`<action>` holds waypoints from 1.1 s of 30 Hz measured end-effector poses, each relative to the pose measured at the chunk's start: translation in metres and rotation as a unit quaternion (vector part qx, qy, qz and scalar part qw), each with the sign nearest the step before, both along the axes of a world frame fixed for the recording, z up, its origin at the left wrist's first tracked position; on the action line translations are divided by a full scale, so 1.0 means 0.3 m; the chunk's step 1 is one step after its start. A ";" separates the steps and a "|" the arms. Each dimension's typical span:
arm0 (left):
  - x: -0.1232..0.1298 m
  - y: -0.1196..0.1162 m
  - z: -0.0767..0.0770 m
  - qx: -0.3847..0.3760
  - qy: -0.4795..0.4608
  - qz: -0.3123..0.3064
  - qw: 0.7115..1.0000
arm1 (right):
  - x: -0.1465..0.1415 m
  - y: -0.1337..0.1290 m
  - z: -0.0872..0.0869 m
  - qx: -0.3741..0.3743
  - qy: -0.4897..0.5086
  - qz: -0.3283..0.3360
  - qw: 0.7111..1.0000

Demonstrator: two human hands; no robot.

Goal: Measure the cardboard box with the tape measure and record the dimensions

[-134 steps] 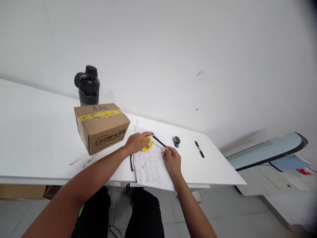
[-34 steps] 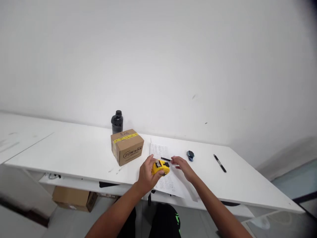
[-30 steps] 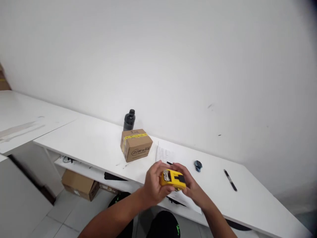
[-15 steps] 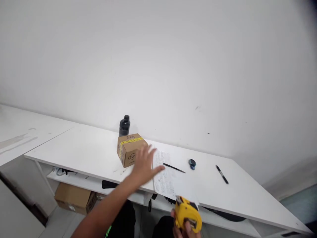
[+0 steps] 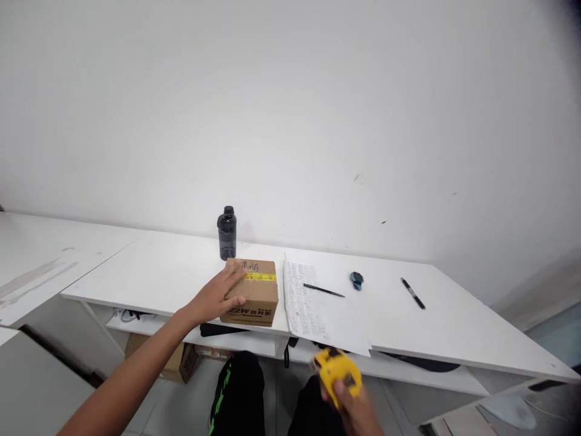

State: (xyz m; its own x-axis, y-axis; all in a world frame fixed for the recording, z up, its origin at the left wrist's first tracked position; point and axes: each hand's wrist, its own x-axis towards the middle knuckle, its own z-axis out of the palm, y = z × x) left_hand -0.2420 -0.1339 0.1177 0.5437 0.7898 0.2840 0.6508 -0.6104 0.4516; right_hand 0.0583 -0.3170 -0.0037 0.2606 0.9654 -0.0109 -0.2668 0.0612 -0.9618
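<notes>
My left hand (image 5: 222,293) rests with spread fingers on the left part of a small brown cardboard box (image 5: 263,290), which has yellow tape across its top. The box sits near the front edge of the white table (image 5: 167,266). Below the table's front edge, my right hand (image 5: 354,402) grips a yellow tape measure (image 5: 338,372), slightly blurred. Right of the box lie white paper sheets (image 5: 336,318) with writing, and a black pen (image 5: 324,290) lies across them.
A dark bottle (image 5: 227,233) stands behind the box by the wall. Farther right lie a watch (image 5: 356,280) and a black marker (image 5: 413,293). A shelf (image 5: 254,343) runs under the tabletop, with a larger cardboard box (image 5: 175,366) below.
The small box has turned so its front faces me and sits closer to the front edge. My left hand has moved left onto it. The tape measure is tilted differently in my right hand.
</notes>
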 end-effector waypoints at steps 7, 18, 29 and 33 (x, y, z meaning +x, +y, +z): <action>0.114 -0.031 -0.196 -0.190 -0.453 0.177 0.853 | -0.286 0.560 0.517 0.122 -0.333 0.154 0.922; 0.158 -0.063 -0.241 -0.131 -0.565 0.214 0.786 | -0.403 0.787 0.539 0.175 -0.614 0.277 0.718; 0.186 -0.045 -0.203 -0.112 -0.544 0.264 0.789 | -0.178 0.686 0.551 0.093 -0.658 0.255 0.702; 0.184 -0.034 -0.200 -0.110 -0.546 0.256 0.790 | -0.012 0.626 0.546 0.043 -0.615 0.254 0.745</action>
